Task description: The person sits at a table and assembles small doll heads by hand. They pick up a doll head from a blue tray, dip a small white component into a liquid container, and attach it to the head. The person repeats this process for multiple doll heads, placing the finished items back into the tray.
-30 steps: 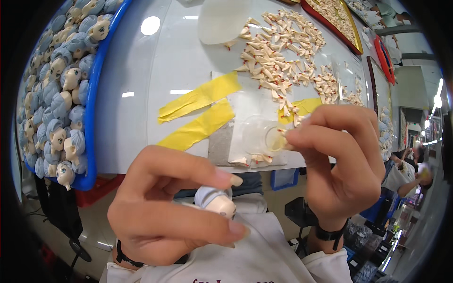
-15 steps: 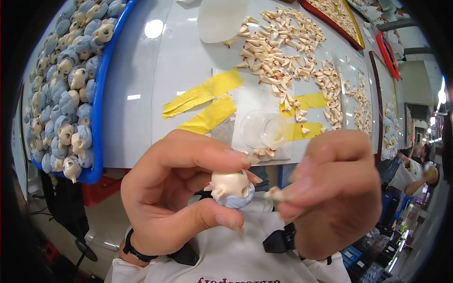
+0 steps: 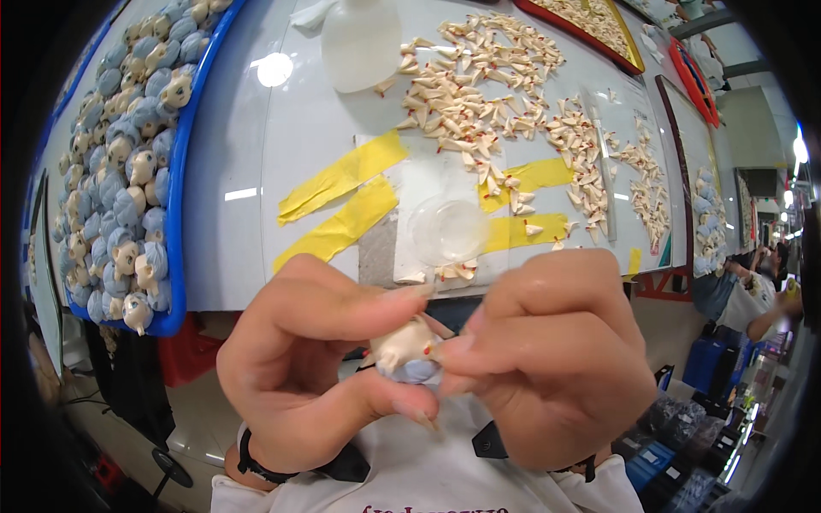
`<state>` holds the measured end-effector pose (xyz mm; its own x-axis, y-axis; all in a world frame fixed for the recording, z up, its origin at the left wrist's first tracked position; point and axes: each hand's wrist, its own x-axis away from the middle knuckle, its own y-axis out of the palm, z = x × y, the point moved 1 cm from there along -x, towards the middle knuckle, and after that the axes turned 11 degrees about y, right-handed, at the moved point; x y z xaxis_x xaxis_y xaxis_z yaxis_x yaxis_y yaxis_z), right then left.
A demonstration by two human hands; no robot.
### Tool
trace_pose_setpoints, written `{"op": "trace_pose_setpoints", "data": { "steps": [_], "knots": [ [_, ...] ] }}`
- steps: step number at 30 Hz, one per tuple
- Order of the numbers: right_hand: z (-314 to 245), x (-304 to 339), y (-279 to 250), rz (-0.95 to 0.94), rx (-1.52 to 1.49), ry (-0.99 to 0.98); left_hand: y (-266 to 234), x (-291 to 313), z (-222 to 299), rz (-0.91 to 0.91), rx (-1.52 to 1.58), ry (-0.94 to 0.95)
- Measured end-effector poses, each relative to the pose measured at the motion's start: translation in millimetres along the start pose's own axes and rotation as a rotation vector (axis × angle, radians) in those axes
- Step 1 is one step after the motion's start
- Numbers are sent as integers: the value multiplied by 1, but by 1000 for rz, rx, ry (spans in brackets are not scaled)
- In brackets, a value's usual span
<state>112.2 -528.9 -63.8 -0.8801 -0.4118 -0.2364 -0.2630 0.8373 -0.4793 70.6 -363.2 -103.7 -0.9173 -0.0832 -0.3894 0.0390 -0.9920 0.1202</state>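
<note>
My left hand (image 3: 295,363) grips a small doll head (image 3: 399,349) between thumb and fingers, in front of my chest. The head has a cream face side, blue-grey hair and a red spot on its left. My right hand (image 3: 552,355) is closed in a pinch against the head's right side. At its fingertips a red tip (image 3: 428,350) shows; the rest of that small cream pointed piece is hidden by the fingers. Past my hands, many loose cream pointed pieces (image 3: 466,107) with red tips lie on the table.
A blue tray (image 3: 181,214) heaped with doll heads stands at the left. A clear round cup (image 3: 449,231) sits near the table's front edge, by strips of yellow tape (image 3: 342,175). A translucent container (image 3: 361,47) stands farther back. Another tray (image 3: 629,60) of cream pieces is at the far right.
My right hand has moved left, bringing its small cream piece from beside the doll head to contact with it. The view has shifted slightly. My left hand keeps its hold.
</note>
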Motion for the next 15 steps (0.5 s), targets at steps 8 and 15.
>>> {"op": "trace_pose_setpoints", "data": {
  "steps": [8, 15],
  "knots": [
    [5, 3, -3, -287, -636, 459, 21, -18, 14, -286, -655, 445],
    [94, 13, -196, 609, 689, 405, -77, -35, 46, -91, -1374, 296]
  ]
}}
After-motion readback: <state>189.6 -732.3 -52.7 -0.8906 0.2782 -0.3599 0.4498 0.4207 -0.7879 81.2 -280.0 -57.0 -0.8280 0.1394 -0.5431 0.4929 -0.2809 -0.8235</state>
